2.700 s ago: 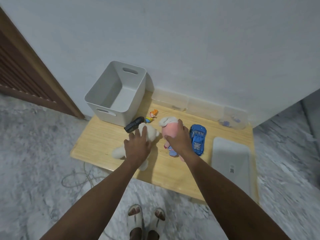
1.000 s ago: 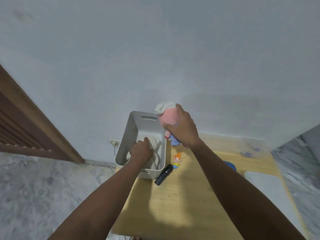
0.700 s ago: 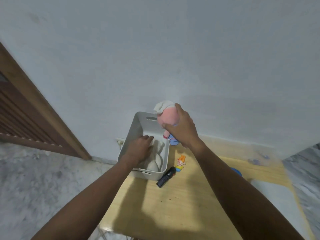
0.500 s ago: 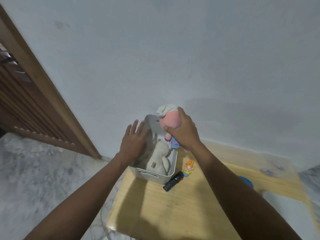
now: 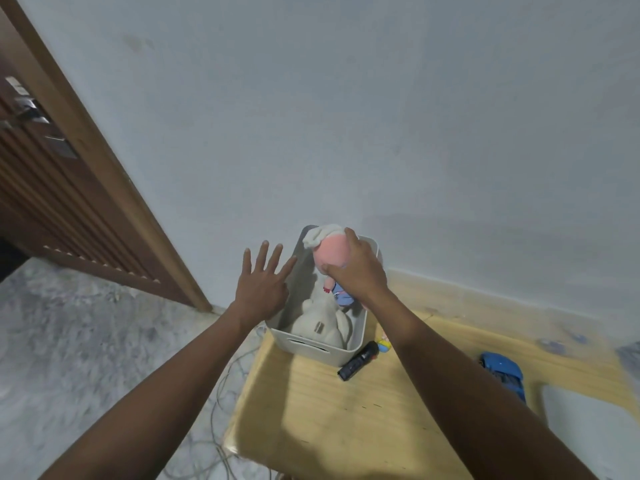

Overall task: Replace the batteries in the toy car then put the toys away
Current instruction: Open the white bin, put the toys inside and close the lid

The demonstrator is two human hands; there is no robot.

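Observation:
A grey storage bin (image 5: 311,348) stands at the back left corner of the low wooden table (image 5: 346,420). A cream plush toy (image 5: 320,323) lies inside it. My right hand (image 5: 356,268) grips a pink doll (image 5: 330,251) with a white cap, held over the bin's open top. My left hand (image 5: 259,282) hovers with fingers spread just left of the bin, holding nothing. The blue toy car (image 5: 504,374) sits on the table to the right, partly behind my right forearm.
A black cylindrical object (image 5: 356,360) and a small orange-yellow figure (image 5: 383,345) lie on the table by the bin's right corner. A white lid or pad (image 5: 588,427) lies at far right. Cables (image 5: 221,403) trail on the marble floor. A wooden door (image 5: 52,188) stands left.
My left hand dropped the cream plush into the bin, let go and drew back to the left, fingers spread. My right hand carried the pink doll from the table to above the bin.

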